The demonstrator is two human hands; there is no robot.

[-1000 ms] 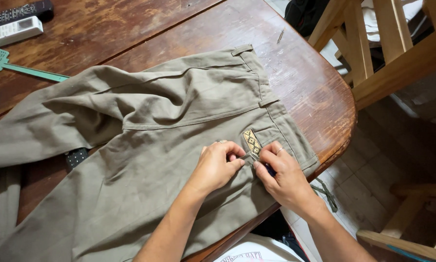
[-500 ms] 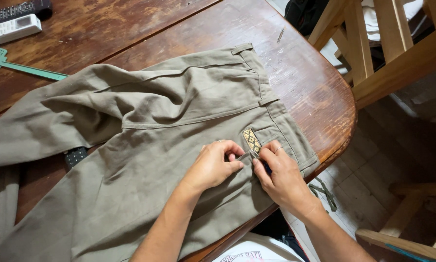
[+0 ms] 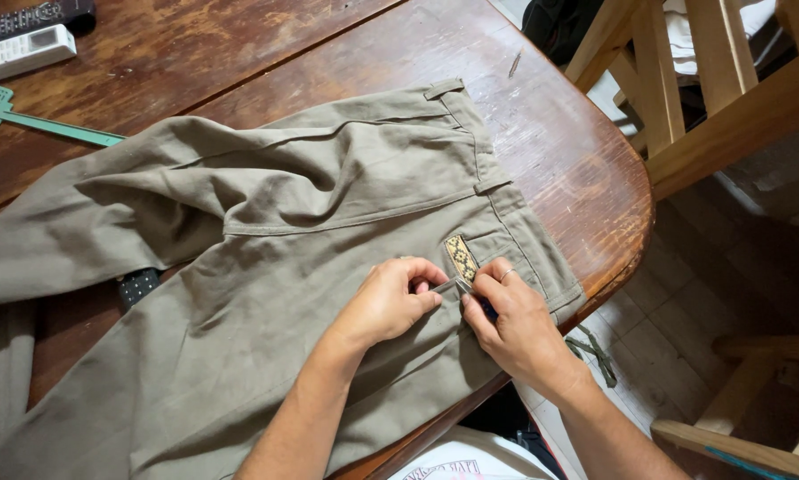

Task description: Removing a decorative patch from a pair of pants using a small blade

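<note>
Just between fingertips: patch edge.

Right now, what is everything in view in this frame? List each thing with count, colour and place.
trousers: one pair, olive-khaki, spread flat across the table, waistband toward the right edge
patterned label: one, yellow and dark, sewn near the waistband, just above the hands
small metal tool: one, silvery, thin, between the two hands at the label; its kind is too small to tell
table: one, dark reddish wood, worn, rounded right end
fly swatter: one, green, far left on the table
remote controls: two, one white and one black, top left corner
wooden chairs: light wood, top right and bottom right
floor tiles: pale, right of the table
left hand: one, pinching the tool on the fabric
right hand: one, ring on a finger, pressing beside the label
</note>
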